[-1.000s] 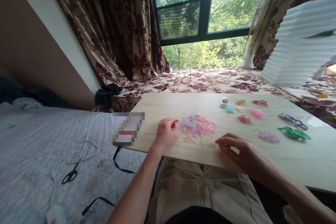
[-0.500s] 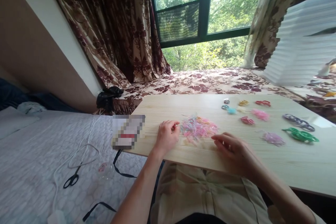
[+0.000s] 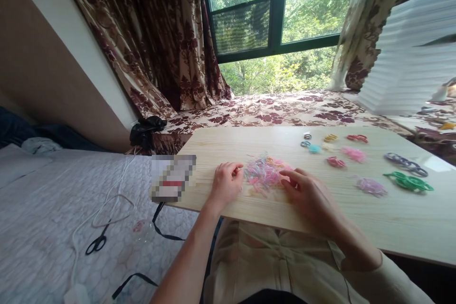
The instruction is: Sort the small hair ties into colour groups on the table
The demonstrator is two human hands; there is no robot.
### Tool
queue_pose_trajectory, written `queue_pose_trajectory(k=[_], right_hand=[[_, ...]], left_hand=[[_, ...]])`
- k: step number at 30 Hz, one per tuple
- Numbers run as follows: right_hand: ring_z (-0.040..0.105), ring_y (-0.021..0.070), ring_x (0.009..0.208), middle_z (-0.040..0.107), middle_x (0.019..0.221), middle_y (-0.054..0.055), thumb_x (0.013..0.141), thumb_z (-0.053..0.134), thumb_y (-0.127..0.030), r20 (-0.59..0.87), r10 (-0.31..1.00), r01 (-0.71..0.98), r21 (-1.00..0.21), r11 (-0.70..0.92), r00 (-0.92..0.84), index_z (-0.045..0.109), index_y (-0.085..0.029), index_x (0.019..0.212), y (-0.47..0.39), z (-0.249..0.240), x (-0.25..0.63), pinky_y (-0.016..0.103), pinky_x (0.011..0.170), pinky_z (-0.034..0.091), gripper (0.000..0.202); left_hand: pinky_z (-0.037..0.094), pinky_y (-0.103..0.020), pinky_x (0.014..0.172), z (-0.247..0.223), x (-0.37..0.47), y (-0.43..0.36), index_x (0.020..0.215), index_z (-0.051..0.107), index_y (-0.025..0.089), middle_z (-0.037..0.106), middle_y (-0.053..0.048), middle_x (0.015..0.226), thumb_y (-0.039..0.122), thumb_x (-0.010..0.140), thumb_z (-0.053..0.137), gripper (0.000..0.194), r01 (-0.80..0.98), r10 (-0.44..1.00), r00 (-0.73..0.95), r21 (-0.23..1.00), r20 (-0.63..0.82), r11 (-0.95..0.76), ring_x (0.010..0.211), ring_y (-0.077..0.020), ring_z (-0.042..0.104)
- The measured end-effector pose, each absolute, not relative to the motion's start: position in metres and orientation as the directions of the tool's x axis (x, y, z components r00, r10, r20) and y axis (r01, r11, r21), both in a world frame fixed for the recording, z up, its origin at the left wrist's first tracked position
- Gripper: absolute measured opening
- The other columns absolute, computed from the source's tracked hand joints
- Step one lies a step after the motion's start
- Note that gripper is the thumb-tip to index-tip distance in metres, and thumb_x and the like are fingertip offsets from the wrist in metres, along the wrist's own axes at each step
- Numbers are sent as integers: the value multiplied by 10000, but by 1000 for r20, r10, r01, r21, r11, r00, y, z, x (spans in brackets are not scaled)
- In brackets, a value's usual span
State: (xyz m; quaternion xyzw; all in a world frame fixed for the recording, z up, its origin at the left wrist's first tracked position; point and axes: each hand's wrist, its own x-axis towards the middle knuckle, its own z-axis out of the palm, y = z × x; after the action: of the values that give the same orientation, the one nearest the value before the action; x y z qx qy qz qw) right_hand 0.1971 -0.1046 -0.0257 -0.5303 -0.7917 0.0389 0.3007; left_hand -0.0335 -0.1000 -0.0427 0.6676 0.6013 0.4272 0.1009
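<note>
A mixed heap of thin, pastel loops that look like small elastic bands (image 3: 265,175) lies on the pale wooden table (image 3: 221,145). At the heap's left edge rests my left hand (image 3: 228,183), its fingers curled in and the thumb against them; whatever may be inside is hidden. My right hand (image 3: 304,192) reaches over the heap's right edge, thumb and index finger apart, with nothing visible between them. Sorted by colour to the right are a lilac pile (image 3: 371,187), a pink pile (image 3: 353,154), a turquoise pile (image 3: 314,149) and a rose-red bunch (image 3: 336,162).
Farther right lie green bands (image 3: 409,182) and dark purple bands (image 3: 405,163), with red bands (image 3: 356,138) and yellow bands (image 3: 331,137) behind. A pixelated box-like object (image 3: 174,178) sits at the table's left edge. Black scissors (image 3: 97,244) and a white cable lie on the bed (image 3: 46,218).
My right hand has moved left and slightly up, from beside the heap onto its right edge. My left hand has stayed in place.
</note>
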Motion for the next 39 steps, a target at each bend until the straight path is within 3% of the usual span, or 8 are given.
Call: queue_pose_trajectory(k=[9,27,39], right_hand=[[635,179,684,701,807,53,911,433,-333,462,838,838,-301,456,-290,750,-239,1015,-104,-27,195,284,609,426,347],[598,165,670,684,796,52,905,457,-289,483,823,811,-326,485,-299,681,-218,846,-105,-27,196,270,608,401,243],[592,156,665,674,787,47,918,454,-298,498,818,793,-355,496,-289,667,-213,835,-108,-27,197,265,611,400,244]], left_hand=[[498,-335,886,-42,-34,-100,914,725,187,726,-43,868,147,852,580,163,721,889,-83,643,451,-259,898,-188,642],[510,-318,869,-43,-34,-100,924,728,178,714,-45,855,148,856,571,173,715,888,-84,648,452,-262,885,-182,639],[521,-327,847,-45,-34,-99,921,730,182,725,-50,881,139,847,577,175,706,887,-91,657,452,-263,908,-191,644]])
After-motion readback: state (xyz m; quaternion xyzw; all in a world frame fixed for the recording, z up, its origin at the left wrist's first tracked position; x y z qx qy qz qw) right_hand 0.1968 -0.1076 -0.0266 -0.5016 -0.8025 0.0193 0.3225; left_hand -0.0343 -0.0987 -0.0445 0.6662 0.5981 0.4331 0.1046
